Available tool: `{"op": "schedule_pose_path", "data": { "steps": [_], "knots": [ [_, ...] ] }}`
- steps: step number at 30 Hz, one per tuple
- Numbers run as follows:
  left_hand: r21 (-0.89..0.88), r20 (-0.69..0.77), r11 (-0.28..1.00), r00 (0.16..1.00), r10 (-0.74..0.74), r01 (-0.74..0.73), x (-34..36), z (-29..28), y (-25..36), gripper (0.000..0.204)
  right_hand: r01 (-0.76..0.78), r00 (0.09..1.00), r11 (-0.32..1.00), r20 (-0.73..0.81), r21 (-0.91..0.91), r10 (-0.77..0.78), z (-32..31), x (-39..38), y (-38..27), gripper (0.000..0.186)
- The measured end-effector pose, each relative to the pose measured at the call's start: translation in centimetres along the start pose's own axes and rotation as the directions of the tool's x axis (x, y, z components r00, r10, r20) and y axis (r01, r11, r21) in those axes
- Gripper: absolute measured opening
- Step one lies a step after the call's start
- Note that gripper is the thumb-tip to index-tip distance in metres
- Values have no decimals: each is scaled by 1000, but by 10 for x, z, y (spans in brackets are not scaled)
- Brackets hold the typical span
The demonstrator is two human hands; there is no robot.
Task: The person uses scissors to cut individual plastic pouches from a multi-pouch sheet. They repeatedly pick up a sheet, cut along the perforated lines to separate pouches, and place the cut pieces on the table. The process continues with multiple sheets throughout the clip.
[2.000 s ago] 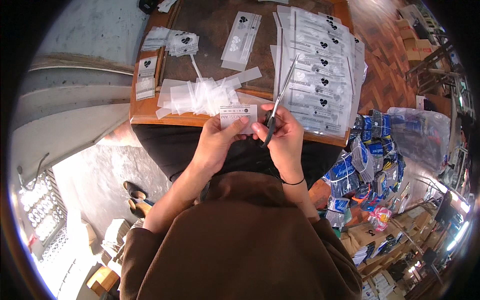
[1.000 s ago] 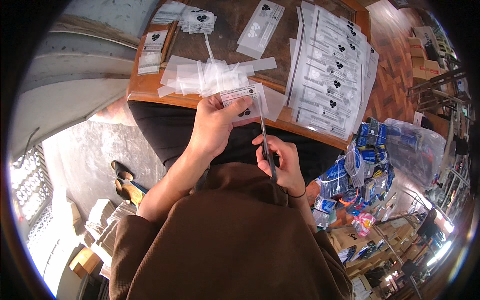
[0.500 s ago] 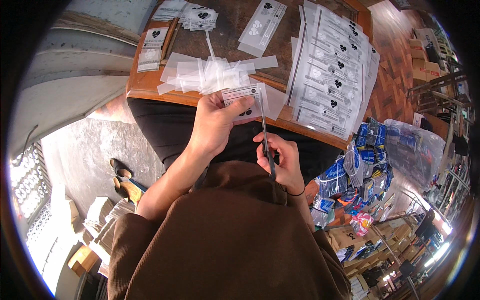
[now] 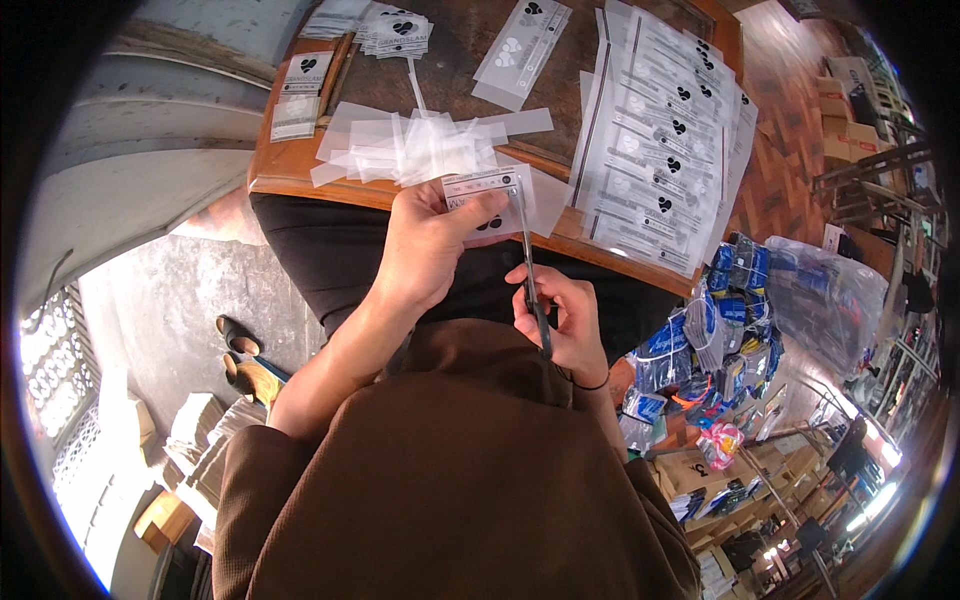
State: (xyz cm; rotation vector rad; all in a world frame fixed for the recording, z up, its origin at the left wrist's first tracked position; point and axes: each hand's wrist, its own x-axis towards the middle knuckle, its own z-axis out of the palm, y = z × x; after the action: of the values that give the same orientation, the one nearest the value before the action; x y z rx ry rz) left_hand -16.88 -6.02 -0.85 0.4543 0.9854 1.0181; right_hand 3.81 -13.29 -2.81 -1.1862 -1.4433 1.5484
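A printed translucent label [image 4: 478,186] with black marks is pinched between the thumb and fingers of my left hand [image 4: 425,240], just off the table's near edge. My right hand [image 4: 562,315] is closed around the dark handles of a pair of scissors [image 4: 528,262]. Their blades point away from me and lie along the label's right side, where a strip of clear film [image 4: 545,200] sticks out. Right behind the left hand, a loose heap of clear offcut strips [image 4: 425,145] covers the table edge.
On the wooden table [image 4: 460,75] lie a large stack of printed sheets [image 4: 650,150] at right, a two-label strip [image 4: 522,55], a pile of cut labels [image 4: 395,32] and labels at left [image 4: 300,95]. Bundled blue packages [image 4: 715,330] sit on the floor right; shoes [image 4: 238,350] left.
Hardly anything differs. The scissors stay at the label's right side, and both hands keep their grip; the whole view has shifted very slightly.
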Motion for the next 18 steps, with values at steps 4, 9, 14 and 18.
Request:
{"op": "schedule_pose_path", "data": {
  "steps": [4,9,14,18],
  "knots": [
    [-6,-3,1000,1000,-4,4,0,-1,-1,25,16,1000,1000,-1,-23,-16,0,0,1,43],
    [-8,-12,1000,1000,-8,8,-1,-1,0,25,5,1000,1000,-17,-29,-6,2,-2,5,43],
    [-31,-27,999,999,16,-17,-1,3,2,21,-1,1000,1000,-28,-9,1,3,-4,6,42],
    [-7,-5,1000,1000,-1,0,1,-2,0,25,-2,1000,999,-22,-38,1,2,-3,4,42]
  ]
}}
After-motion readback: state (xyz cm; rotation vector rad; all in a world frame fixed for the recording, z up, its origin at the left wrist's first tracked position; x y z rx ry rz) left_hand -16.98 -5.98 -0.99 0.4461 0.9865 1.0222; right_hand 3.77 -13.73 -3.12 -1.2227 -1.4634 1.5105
